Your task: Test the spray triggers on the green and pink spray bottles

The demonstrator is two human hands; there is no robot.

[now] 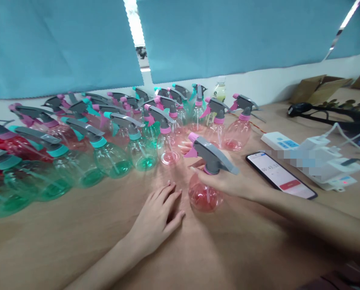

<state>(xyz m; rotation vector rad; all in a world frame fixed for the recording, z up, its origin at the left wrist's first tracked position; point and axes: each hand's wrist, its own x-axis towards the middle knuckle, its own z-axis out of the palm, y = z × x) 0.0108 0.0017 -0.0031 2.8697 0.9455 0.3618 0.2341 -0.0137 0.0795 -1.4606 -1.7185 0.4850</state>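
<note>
A pink spray bottle (206,197) with a grey and pink trigger head stands upright on the wooden table. My right hand (213,181) is wrapped round its neck from the right, thumb on the near side and fingers partly hidden behind it. To the left of that bottle, my left hand (163,211) lies flat on the table, fingers stretched out and apart, holding nothing. Just beyond my hands stand another pink spray bottle (167,147) and a green spray bottle (144,155), the closest of a large group.
Several more green and pink spray bottles fill the table's left and back. Right of my right forearm lie a phone (281,175) showing a timer and a white power strip (278,141) with chargers. Behind these are black glasses (325,114) and a cardboard box (317,89).
</note>
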